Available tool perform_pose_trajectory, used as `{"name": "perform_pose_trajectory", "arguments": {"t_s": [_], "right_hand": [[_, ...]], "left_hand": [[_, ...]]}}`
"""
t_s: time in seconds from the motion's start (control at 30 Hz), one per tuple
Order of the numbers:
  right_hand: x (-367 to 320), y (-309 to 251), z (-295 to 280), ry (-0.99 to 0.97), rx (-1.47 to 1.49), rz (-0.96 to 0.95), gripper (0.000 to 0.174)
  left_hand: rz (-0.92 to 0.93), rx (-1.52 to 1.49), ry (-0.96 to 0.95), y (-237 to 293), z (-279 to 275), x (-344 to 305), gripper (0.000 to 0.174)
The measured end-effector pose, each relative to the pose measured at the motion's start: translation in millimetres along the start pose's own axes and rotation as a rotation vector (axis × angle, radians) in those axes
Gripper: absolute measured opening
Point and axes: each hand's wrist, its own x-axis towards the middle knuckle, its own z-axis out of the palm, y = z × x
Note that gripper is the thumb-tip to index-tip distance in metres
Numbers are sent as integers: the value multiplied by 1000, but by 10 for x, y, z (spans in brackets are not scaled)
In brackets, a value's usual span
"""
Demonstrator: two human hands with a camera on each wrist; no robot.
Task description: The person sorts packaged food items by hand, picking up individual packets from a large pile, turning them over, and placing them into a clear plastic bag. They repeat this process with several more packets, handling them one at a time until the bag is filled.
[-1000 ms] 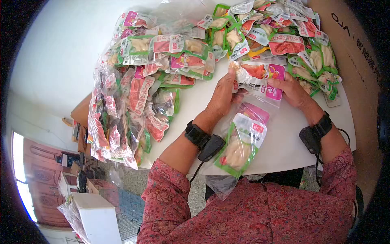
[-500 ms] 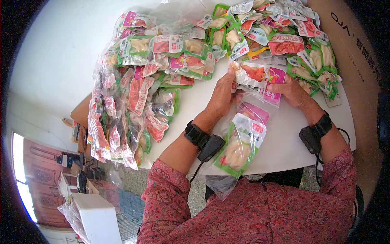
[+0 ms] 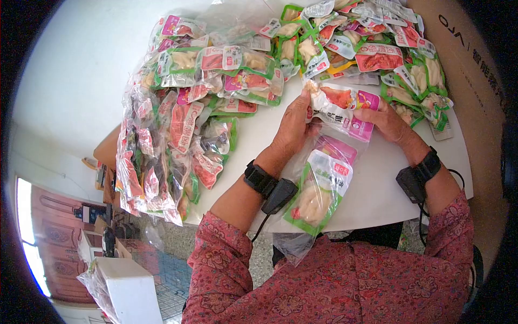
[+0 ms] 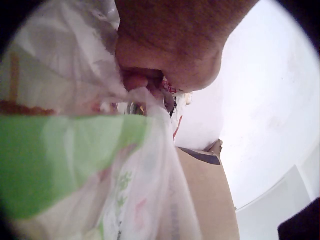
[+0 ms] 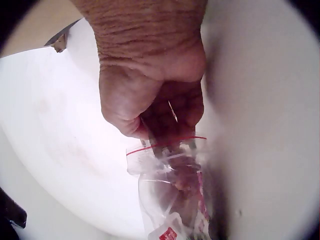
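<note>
A white and magenta food packet [image 3: 340, 100] with a picture of red meat is held between both hands in the head view. The left hand [image 3: 294, 124] grips its left end together with the mouth of a clear plastic bag; the right hand [image 3: 386, 121] pinches its right end, thumb on top. Below them hangs the clear bag, with a green and white packet [image 3: 314, 202] inside. In the right wrist view, the right hand [image 5: 152, 75] curls its fingers by the bag's red-lined mouth [image 5: 167, 145]. The left hand [image 4: 170, 45] shows above the bag in the left wrist view.
Filled clear bags of packets [image 3: 183, 124] are heaped on the left of the white table [image 3: 253, 156]. Loose green, red and white packets [image 3: 377, 56] lie piled at the back right. A cardboard box [image 3: 458, 81] stands along the right edge, and a white box [image 3: 132, 291] at lower left.
The packet between the hands has tilted slightly, its right end shifting a little. Both hands keep their hold and have barely moved.
</note>
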Motion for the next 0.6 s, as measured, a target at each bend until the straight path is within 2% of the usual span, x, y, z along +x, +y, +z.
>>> {"name": "perform_pose_trajectory", "arguments": {"t_s": [0.07, 0.2, 0.27, 0.3, 0.37, 0.4, 0.43, 0.5, 0.57, 0.6], "right_hand": [[-11, -49, 42, 8, 27, -25, 28], [9, -87, 119, 38, 66, -20, 29], [2, -142, 157, 174, 87, -80, 27], [10, -113, 113, 162, 70, -69, 27], [30, -7, 4, 60, 33, 56, 31], [22, -9, 11, 39, 7, 80, 31], [8, -16, 43, 42, -13, 78, 33], [-19, -54, 133, 16, -57, 99, 34], [-66, -142, 217, 94, -67, 85, 37], [-75, -157, 212, 78, -89, 101, 37]], "left_hand": [[9, -219, -25, -66, -11, 55, 36], [31, -347, -49, -108, -67, 106, 29], [116, -238, -93, -78, -30, 105, 25], [121, -259, -86, -55, -18, 95, 25], [147, -136, -206, -43, -36, 70, 21], [94, -162, -221, -94, -72, 95, 23], [101, -200, -204, -72, -44, 72, 23], [49, -57, -114, -23, -22, 24, 24], [46, -149, -114, -59, -61, 36, 23], [51, -129, -178, -55, -67, 48, 25]]}}
